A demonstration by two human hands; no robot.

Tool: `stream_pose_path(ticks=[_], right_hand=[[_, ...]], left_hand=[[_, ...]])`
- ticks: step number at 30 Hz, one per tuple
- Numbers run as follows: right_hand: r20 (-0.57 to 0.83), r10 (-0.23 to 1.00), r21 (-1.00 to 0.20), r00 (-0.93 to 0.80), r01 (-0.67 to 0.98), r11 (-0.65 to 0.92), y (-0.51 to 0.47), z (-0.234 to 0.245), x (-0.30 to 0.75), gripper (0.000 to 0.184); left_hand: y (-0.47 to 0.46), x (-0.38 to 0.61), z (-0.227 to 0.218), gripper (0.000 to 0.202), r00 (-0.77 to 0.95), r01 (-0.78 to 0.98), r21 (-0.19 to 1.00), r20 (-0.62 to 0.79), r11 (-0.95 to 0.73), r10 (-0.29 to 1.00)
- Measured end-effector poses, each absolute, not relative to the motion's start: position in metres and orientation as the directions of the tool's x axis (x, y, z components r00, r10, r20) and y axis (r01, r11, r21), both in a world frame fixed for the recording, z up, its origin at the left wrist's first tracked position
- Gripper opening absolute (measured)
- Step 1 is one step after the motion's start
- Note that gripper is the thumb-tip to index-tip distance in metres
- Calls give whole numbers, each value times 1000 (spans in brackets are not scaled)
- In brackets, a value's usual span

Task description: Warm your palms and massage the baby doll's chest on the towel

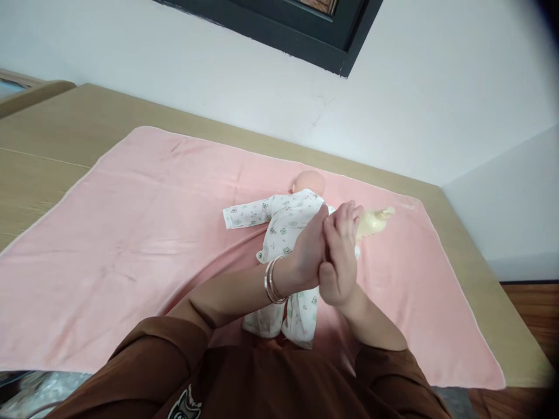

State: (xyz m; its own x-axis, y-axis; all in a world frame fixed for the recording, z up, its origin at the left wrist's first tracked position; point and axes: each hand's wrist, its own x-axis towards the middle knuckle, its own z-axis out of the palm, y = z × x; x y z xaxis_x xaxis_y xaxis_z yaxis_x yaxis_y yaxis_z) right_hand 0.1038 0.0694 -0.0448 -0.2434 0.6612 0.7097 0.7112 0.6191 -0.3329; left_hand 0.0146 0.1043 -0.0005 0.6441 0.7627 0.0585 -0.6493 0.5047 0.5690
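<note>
Left hand: your left hand (309, 251) is raised over the doll's chest, back to the camera, its thumb side pressed against the right hand. The fingers point far and are bunched narrow. The palm is hidden, so I cannot tell whether it grips anything.
Right hand: your right hand (338, 259) touches the left along its whole edge. Its fingers are curled tight about the root of the doll's bare arm (374, 220).
Arm: pale yellow and unclothed, it sticks out to the right past your right fingertips and lies on the blanket.
Doll: the doll (283, 233) lies on its back at mid-blanket, with the head (309, 181) far and the legs near, by your body.
Suit: a white printed suit (301, 308) covers the trunk and legs. Its one filled sleeve (247, 213) stretches left, flat on the blanket.
Bangles: two metal bangles (273, 280) sit on your left wrist.
Blanket: a pink blanket (131, 233) is spread under the doll and covers most of the table.
Table: the table (65, 128) has a tan top, bare at the left and along the far edge, and it stands against a white wall (262, 70).
Clothing: brown cuffs (166, 355) are pushed up both your forearms.
</note>
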Motion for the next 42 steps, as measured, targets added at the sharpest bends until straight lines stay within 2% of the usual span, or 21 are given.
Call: stream_pose_path(ticks=[3,5,7,9,12,15,19,24,28,31,34,37,42], right_hand=[[698,712,-507,-77,649,567,79,-37,121,60],[652,758,-620,26,594,513,81,-33,128,59],[615,783,-693,96,540,478,80,-32,130,55],[583,797,-758,155,457,465,76,-35,125,50],[543,818,-816,188,348,462,72,-47,110,49],[553,823,-804,125,340,489,73,-62,97,52],[586,808,-734,59,461,499,75,-75,86,56],[591,801,-574,-90,651,497,68,-70,87,68],[582,813,-599,20,687,412,73,-52,107,58],[600,791,-599,119,721,347,78,-42,120,57],[592,792,-639,148,684,351,77,-38,118,60],[603,791,-629,99,670,396,69,-37,109,60],[578,816,-580,-22,692,430,57,-49,93,61]], left_hand=[[93,30,-20,49,577,-539,816,176,210,798],[87,36,-31,45,566,-476,878,262,50,782],[85,38,-36,46,581,-472,881,283,32,763],[88,37,-35,51,579,-502,860,260,87,773],[99,28,-29,71,529,-560,813,202,160,824],[112,16,-23,80,496,-580,784,125,220,859],[124,7,-24,62,486,-578,772,64,265,872],[119,14,-27,53,480,-552,809,111,201,870],[99,22,-26,58,528,-474,880,249,38,812],[86,25,-27,58,573,-450,892,318,-34,755],[80,23,-26,57,610,-461,887,285,38,740],[81,17,-21,63,644,-466,872,216,151,734],[91,5,-10,55,562,-480,869,202,118,802]])
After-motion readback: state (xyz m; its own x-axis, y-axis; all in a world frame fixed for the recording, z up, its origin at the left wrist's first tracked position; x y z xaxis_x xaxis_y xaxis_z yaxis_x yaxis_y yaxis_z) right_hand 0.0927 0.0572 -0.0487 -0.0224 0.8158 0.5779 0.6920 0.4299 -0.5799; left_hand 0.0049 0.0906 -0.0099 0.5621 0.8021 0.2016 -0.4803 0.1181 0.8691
